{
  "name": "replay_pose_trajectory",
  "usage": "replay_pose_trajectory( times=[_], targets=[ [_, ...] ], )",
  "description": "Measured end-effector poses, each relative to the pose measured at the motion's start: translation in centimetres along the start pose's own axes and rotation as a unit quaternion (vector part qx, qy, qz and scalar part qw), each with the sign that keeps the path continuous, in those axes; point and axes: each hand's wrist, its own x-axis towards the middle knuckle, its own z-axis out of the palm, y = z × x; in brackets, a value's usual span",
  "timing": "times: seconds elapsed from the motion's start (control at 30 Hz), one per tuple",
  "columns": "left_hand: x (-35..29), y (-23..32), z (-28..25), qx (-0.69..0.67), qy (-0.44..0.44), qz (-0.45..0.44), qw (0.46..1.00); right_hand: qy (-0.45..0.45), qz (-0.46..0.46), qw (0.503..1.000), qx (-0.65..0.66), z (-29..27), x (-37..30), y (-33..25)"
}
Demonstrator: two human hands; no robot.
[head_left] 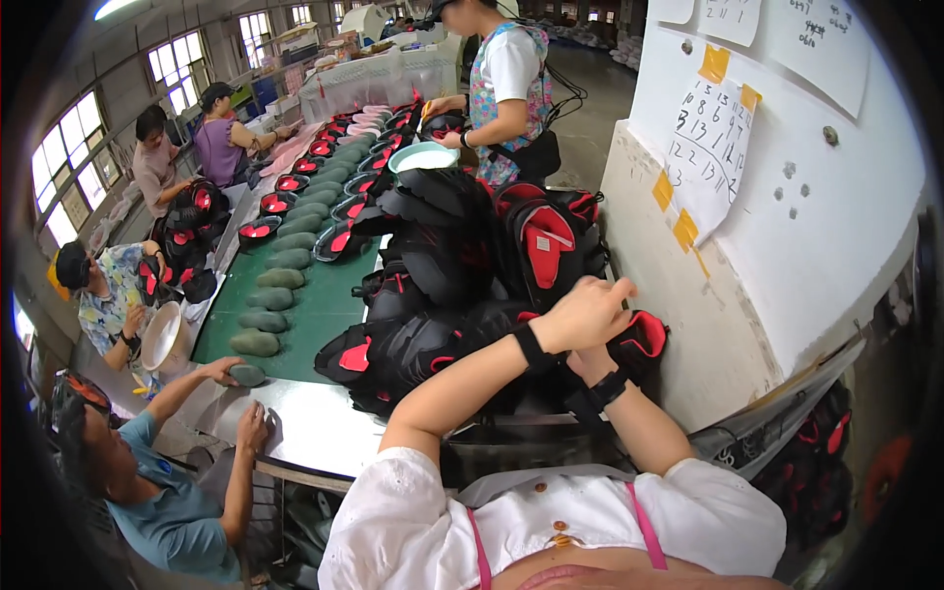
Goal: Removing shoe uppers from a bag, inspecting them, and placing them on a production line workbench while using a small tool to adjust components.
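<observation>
My left hand (588, 313) is raised over the right end of a heap of black shoe uppers (433, 344) with red linings. Its fingers are bent and drawn together; whatever they pinch is too small to make out. My right hand (593, 364) is just beneath the left, its fingers mostly hidden behind it. Right beside both hands sits a black shoe upper (639, 336) with a red lining; whether the right hand grips it cannot be seen. Behind them another upper (549, 246) stands with its red inside and a pale label showing.
A green conveyor belt (226, 329) carries rows of grey-green shoe lasts (280, 278) and uppers. A co-worker at left holds a last (247, 375) near the metal table end (320, 423). Another person stands at a white basin (423, 157). A whitish partition with taped papers (703, 147) rises at right.
</observation>
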Motion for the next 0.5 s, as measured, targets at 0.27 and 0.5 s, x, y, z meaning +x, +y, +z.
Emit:
replay_pose_trajectory(
  times=[0.27,0.5],
  targets=[
    [-2.7,-1.6,-21.4,0.488,0.112,-0.165,0.850,0.074,0.087,0.988,-0.106,-1.3,2.3,-0.8],
    [-5.5,-6.5,-29.8,0.372,0.105,-0.252,0.887,0.148,-0.042,0.988,-0.025,-3.5,6.0,-3.6]
  ],
)
